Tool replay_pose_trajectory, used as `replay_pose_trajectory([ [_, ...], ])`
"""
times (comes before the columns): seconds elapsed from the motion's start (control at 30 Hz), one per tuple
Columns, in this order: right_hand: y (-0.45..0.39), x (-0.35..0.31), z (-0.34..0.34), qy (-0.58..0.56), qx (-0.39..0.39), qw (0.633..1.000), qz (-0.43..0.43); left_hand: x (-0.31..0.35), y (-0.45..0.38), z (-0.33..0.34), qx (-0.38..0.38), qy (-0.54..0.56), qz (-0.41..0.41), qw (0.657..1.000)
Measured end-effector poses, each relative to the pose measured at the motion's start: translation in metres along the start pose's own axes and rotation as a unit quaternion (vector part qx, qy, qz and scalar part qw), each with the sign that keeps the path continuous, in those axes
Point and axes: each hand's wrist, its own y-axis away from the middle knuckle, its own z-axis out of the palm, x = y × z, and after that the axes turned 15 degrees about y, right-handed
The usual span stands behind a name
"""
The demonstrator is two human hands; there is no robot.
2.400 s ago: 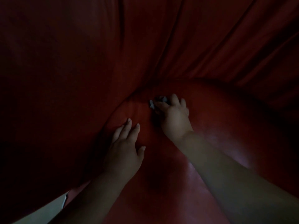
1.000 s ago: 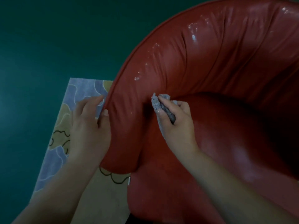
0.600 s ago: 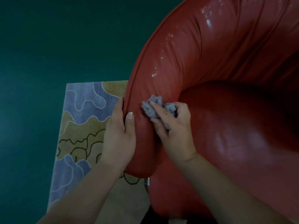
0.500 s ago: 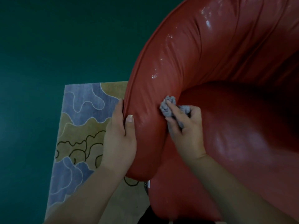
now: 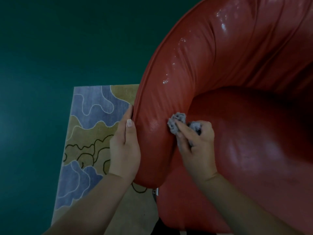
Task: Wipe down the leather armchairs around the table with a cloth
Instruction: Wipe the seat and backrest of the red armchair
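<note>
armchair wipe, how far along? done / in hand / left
Done: cannot tell; no clearly wiped area shows. In hand: the right hand has a grip on the grey cloth, pressed to the red armchair arm's inner side; the left hand steadies its outer edge. Left: shiny specks on the backrest; other chairs out of view.

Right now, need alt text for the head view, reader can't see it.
A right hand presses a bunched grey cloth against the inner side of a red leather armchair arm, while the left hand rests along the arm's outer edge. A blue-and-tan patterned rug lies below on a dark green floor.
</note>
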Motion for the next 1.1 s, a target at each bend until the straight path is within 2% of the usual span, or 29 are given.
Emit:
replay_pose_trajectory([
  [0.07,-0.005,-0.013,-0.004,-0.028,0.011,0.999,0.02,-0.002,0.0,0.0,0.0,-0.013,0.009,1.0],
  [0.2,-0.031,-0.057,0.006,-0.011,-0.011,0.997,-0.078,-0.009,-0.005,-0.003,0.002,-0.057,0.034,0.998],
  [0.3,-0.032,-0.042,0.011,0.0,-0.015,0.994,-0.105,-0.01,-0.005,-0.002,0.0,-0.11,0.046,0.993],
  [0.4,-0.022,-0.011,0.002,-0.017,0.0,0.999,-0.038,-0.007,-0.002,0.0,-0.008,-0.155,0.049,0.987],
  [0.5,-0.039,-0.015,-0.008,-0.07,0.033,0.997,0.031,-0.006,-0.001,-0.001,-0.016,-0.182,0.054,0.982],
  [0.63,-0.088,-0.053,0.003,-0.037,0.035,0.997,-0.061,-0.001,-0.002,0.001,-0.02,-0.226,0.068,0.972],
  [0.73,-0.095,-0.041,0.015,0.011,0.023,0.996,-0.084,0.012,-0.006,0.006,-0.059,-0.293,0.076,0.951],
  [0.83,-0.079,-0.002,0.012,-0.005,0.035,0.999,-0.041,0.023,-0.023,0.015,-0.093,-0.342,0.079,0.932],
  [0.97,-0.081,0.012,-0.003,-0.069,0.073,0.994,0.046,0.031,-0.048,0.029,-0.096,-0.342,0.082,0.931],
  [1.03,-0.104,-0.007,-0.004,-0.073,0.084,0.994,0.01,0.03,-0.053,0.034,-0.079,-0.352,0.087,0.928],
  [1.1,-0.125,-0.028,0.004,-0.039,0.056,0.996,-0.056,0.027,-0.054,0.036,-0.068,-0.369,0.092,0.922],
])
